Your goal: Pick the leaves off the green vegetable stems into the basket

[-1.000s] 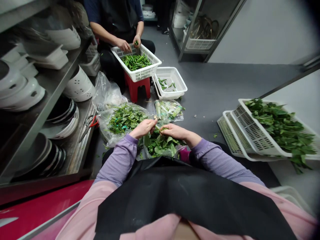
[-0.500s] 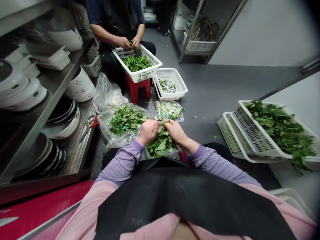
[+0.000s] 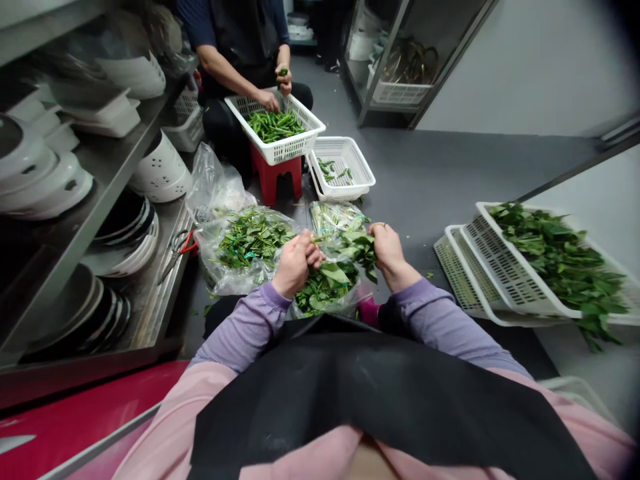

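Note:
My left hand (image 3: 295, 264) is closed, with a pale green stem end (image 3: 320, 238) showing at its fingertips. My right hand (image 3: 389, 248) grips a bunch of leafy greens (image 3: 359, 247) whose leaves hang to the left, towards my left hand. The two hands are apart, above an open plastic bag of leafy greens (image 3: 325, 287) between my knees. Just beyond my left hand, a second clear bag holds cut leafy stems (image 3: 250, 240). Farther off lies a small clear bag of pale green stems (image 3: 337, 219).
Opposite me a person (image 3: 240, 67) handles green chillies (image 3: 275, 127) in a white basket (image 3: 285, 155) on a red stool (image 3: 270, 179). Another white basket (image 3: 360, 160) stands beside it. Tilted baskets (image 3: 520, 267) of greens are at right. Scissors (image 3: 177, 250) lie on the left dish shelf.
My hands have moved apart; the right one went right with the leafy bunch, the left one slightly up. The other person's one hand lifted chillies while the other reached into the basket.

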Motion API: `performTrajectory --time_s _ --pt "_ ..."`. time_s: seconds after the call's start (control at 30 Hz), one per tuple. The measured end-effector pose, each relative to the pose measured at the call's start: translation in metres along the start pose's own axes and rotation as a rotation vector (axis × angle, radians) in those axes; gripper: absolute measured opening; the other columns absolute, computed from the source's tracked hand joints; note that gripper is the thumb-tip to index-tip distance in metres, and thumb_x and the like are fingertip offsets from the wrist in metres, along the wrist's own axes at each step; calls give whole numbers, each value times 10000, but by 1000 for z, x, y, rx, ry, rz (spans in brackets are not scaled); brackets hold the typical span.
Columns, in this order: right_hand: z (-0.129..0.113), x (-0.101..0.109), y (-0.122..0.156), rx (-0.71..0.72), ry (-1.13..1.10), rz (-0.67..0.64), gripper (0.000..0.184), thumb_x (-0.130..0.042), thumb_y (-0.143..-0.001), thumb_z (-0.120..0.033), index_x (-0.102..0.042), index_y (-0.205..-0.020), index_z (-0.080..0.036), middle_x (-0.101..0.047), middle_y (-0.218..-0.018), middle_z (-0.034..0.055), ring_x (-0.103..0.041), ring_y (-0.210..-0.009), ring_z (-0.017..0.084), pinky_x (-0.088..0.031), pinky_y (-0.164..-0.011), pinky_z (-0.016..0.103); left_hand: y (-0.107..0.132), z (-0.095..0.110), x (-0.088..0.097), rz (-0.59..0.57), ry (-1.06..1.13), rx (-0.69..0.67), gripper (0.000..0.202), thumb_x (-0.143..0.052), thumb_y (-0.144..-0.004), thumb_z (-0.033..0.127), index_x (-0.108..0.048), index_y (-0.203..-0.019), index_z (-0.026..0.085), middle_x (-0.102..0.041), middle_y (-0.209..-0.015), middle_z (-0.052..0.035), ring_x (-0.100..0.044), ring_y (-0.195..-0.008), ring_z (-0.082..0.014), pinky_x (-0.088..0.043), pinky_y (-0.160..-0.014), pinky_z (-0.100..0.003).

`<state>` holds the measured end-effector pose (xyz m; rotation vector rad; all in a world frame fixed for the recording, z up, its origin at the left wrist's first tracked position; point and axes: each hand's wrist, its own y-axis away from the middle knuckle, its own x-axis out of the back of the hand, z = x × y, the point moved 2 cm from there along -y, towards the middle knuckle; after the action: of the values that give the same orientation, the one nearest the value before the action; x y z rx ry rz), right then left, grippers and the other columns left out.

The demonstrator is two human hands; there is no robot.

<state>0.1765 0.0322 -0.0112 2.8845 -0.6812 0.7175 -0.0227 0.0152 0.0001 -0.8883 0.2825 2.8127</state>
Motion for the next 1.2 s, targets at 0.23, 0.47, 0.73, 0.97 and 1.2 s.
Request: performTrajectory --time_s 0.23,0.47,0.73,0.97,1.2 --pt "-9 -6 29 369 213 -493 204 -494 -736 -352 -600 -762 -179 -579 -682 14 -482 -599 133 -384 -625 264 -27 1 21 149 398 298 437 -401 -870 439 -360 -530 167 -488 -523 -3 -564 -576 -124 -506 -750 -370" --pt "-36 -33 43 441 86 -675 237 -583 -710 -349 -661 -849 -175 -644 -781 11 -532 -678 127 -394 -680 251 -21 -9 12 28 372 321 438 -430 -871 400 -375 -518 147 -601 -726 -77 -621 -834 -161 -489 -838 -340" --pt "-33 -49 54 361 84 -769 245 -548 -711 -324 -675 -827 -150 -640 -745 15 -518 -654 126 -392 -673 257 -22 -17 11 39 193 161 437 -511 -809 472 -363 -554 149 -592 -741 -55 -604 -800 -141 -483 -752 -296" --pt "-25 -49 55 216 40 -768 193 -512 -643 -250 -628 -755 -143 -529 -570 -34 -408 -513 86 -339 -536 226 -27 -14 22 28 -417 -161 433 -457 -804 538 -440 -592 161 -485 -590 18 -466 -578 -82 -384 -597 -206" --pt "3 -49 37 -105 -231 -414 207 -478 -640 -348 -579 -680 -172 -570 -630 -4 -493 -608 127 -404 -600 251 -12 -15 16 58 -863 -445 412 -428 -840 478 -447 -566 172 -390 -533 28 -349 -513 -90 -293 -552 -220"
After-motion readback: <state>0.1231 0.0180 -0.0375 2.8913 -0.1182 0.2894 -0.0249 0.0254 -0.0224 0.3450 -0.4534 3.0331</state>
